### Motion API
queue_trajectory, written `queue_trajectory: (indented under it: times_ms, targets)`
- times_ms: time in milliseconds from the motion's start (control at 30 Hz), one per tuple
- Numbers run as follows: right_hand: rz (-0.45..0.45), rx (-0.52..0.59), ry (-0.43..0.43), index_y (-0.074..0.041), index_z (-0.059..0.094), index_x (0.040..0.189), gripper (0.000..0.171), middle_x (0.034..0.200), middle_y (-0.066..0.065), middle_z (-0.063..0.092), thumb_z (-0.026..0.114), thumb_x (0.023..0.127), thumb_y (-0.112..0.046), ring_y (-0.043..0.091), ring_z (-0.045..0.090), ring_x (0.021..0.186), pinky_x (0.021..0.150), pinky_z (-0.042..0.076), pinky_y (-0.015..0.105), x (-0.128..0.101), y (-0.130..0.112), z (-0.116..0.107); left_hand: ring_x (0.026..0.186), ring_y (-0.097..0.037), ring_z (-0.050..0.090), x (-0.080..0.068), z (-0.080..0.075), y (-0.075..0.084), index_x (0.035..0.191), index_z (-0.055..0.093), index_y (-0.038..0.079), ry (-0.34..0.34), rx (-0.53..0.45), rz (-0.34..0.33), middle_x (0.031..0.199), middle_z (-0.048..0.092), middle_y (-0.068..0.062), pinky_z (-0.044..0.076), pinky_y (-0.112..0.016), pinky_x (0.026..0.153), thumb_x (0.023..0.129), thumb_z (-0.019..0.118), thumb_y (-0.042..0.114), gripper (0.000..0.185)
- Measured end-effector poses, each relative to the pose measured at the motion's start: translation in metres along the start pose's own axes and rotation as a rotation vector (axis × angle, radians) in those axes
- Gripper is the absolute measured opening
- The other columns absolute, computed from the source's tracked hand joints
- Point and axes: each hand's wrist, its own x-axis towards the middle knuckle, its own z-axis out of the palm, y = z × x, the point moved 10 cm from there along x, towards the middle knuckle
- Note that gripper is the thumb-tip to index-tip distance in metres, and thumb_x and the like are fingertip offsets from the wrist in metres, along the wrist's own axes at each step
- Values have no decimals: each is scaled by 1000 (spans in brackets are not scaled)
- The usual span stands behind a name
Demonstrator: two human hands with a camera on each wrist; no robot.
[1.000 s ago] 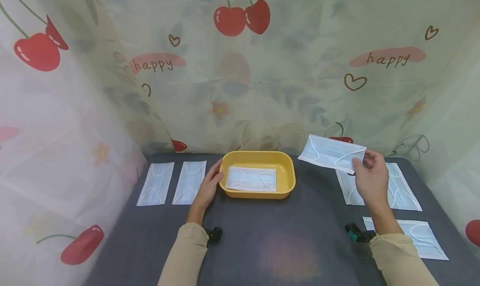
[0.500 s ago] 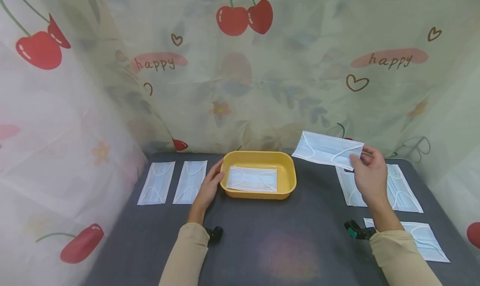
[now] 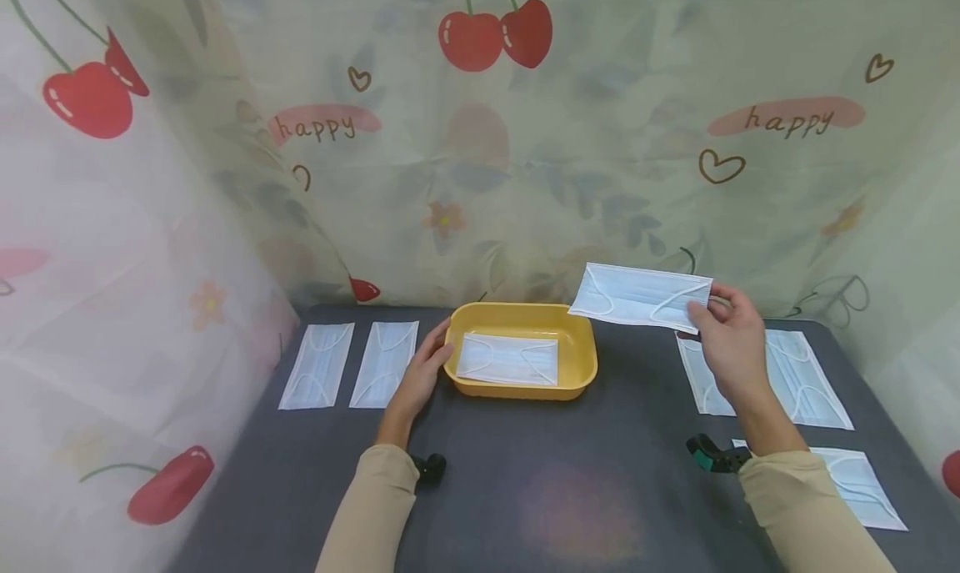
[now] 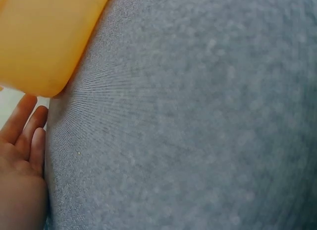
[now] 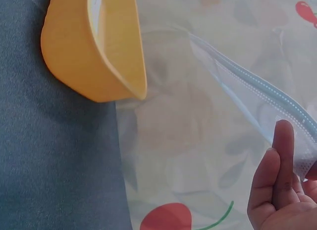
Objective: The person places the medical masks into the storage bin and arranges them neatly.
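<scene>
With our right hand pinching the mask at its 3 o'clock edge, we keep it flat above the tray, which our left hand's straight fingers steady.

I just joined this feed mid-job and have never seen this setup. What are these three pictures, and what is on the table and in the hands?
There is no machine here: a person works with two bare hands and wears three cameras. The wide picture comes from the head camera, looking down at a grey table with a cherry-print curtain behind it. The two close-ups come from cameras on the wrists.

In the middle sits a yellow tray with one mask lying flat inside. Two masks lie side by side to its left, and more masks lie to its right.

The left hand rests with straight fingers against the tray's left end. The right hand pinches the raised mask by its right end, holding it in the air just right of the tray. The right wrist view shows that mask's edge close up.
</scene>
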Motion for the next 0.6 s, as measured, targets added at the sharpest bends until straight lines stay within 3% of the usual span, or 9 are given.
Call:
queue_trajectory:
  times_ms: [300, 433, 600]
  targets:
    - [4, 23, -78, -10, 40, 151, 50, 137, 13, 59, 51, 106, -30, -4, 65, 92, 79, 57, 15, 0, -6, 20, 150, -29, 37, 3, 3, -2, 158, 34, 38, -28, -4, -30, 159, 44, -9, 18, -58, 127, 108, 45, 37, 51]
    - [-16, 31, -112, -6, 39, 151, 50, 141, 19, 57, 50, 107, -27, -4, 65, 92, 80, 58, 17, -1, -9, 30, 150, -28, 38, 3, 2, -2, 156, 37, 40, -21, -11, -32, 158, 46, -7, 17, -58, 128, 107, 46, 38, 49]
    - [-26, 31, -150, -6, 36, 154, 52, 147, 25, 54, 47, 108, -27, -5, 64, 90, 79, 56, 12, -3, -12, 43, 147, -27, 40, 2, 0, -2, 152, 42, 44, -6, -20, -14, 154, 50, -5, 18, -58, 127, 106, 48, 38, 47]
